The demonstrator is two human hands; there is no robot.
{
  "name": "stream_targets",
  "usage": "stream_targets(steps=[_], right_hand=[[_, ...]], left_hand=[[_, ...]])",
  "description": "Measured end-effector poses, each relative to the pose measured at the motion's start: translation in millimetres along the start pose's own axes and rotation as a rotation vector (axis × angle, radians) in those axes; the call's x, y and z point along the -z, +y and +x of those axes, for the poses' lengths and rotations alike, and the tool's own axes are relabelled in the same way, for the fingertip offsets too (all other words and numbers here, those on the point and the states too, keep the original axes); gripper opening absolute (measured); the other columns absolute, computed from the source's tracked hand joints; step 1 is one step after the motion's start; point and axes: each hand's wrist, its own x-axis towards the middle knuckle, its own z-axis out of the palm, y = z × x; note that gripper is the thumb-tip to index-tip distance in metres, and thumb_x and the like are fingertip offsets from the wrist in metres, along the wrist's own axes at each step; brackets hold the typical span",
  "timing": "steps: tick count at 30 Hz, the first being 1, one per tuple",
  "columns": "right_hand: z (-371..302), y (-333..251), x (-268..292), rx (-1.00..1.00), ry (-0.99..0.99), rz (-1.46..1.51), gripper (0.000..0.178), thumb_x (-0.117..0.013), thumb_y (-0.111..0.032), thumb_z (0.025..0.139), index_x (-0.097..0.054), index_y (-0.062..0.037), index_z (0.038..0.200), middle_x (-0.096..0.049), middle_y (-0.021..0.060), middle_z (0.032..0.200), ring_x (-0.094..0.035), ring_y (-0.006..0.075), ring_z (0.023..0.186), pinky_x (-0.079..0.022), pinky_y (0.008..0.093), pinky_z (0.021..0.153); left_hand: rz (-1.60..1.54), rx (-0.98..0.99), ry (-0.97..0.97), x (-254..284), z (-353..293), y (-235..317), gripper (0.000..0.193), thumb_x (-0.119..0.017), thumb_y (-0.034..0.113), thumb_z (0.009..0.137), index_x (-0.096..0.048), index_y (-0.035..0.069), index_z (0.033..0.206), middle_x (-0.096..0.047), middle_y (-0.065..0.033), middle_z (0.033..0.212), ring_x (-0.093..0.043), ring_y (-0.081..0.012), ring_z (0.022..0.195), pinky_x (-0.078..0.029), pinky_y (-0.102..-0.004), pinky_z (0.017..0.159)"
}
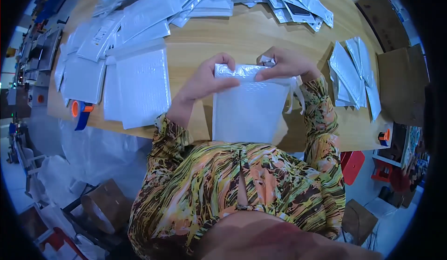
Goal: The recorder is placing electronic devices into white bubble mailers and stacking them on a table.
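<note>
A white bubble mailer lies in front of me at the table's near edge, its flap at the far end. My left hand pinches the flap's left part between thumb and curled fingers. On the flap's right part, the thumb of my right hand presses down while its fingers curl closed. A crumpled bit of white strip sticks out at those fingers. A thin white strip dangles below the right wrist, beside the mailer. Whether the two pieces are joined is hidden.
Stacked mailers lie to the left, with a heap of white mailers behind. Silver pouches lie at the far right. More mailers rest near a cardboard box. An orange-and-blue tape dispenser sits at the left edge.
</note>
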Motion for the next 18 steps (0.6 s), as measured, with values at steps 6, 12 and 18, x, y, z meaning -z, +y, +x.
stream_targets(steps=[6, 12, 18], right_hand=[[-35, 2, -7, -0.075, 0.181, -0.079, 0.039, -0.071, -0.042, 0.083, -0.069, -0.0031, 0.077, -0.058, 0.0008, 0.063, -0.046, 0.0098, 0.052, -0.039, 0.0259, 0.05], [-145, 8, -14, -0.113, 1.327, 0.309, 0.024, -0.073, -0.022, 0.084, -0.072, 0.0011, 0.09, -0.069, 0.0074, 0.077, -0.06, 0.0107, 0.066, -0.046, 0.0208, 0.061], [-244, 54, -2, -0.054, 2.337, 0.03, 0.029, -0.073, -0.023, 0.085, -0.068, 0.0038, 0.096, -0.067, 0.0121, 0.092, -0.062, 0.0158, 0.078, -0.05, 0.0236, 0.071]], left_hand=[[0.244, 0.033, 0.274, -27, 10, 8, 0.043, -0.064, -0.001, 0.082, -0.051, 0.007, 0.122, -0.066, -0.0032, 0.096, -0.059, -0.0107, 0.086, -0.047, -0.0226, 0.076], [0.445, -0.116, 0.676, 14, -23, 35, 0.038, -0.062, 0.003, 0.087, -0.053, 0.004, 0.124, -0.068, -0.0083, 0.106, -0.062, -0.0132, 0.094, -0.048, -0.0244, 0.081], [1.451, 0.204, 0.982, 90, -72, 12, 0.051, -0.062, 0.03, 0.089, -0.049, 0.005, 0.132, -0.057, -0.0141, 0.128, -0.053, -0.0291, 0.118, -0.039, -0.0444, 0.101]])
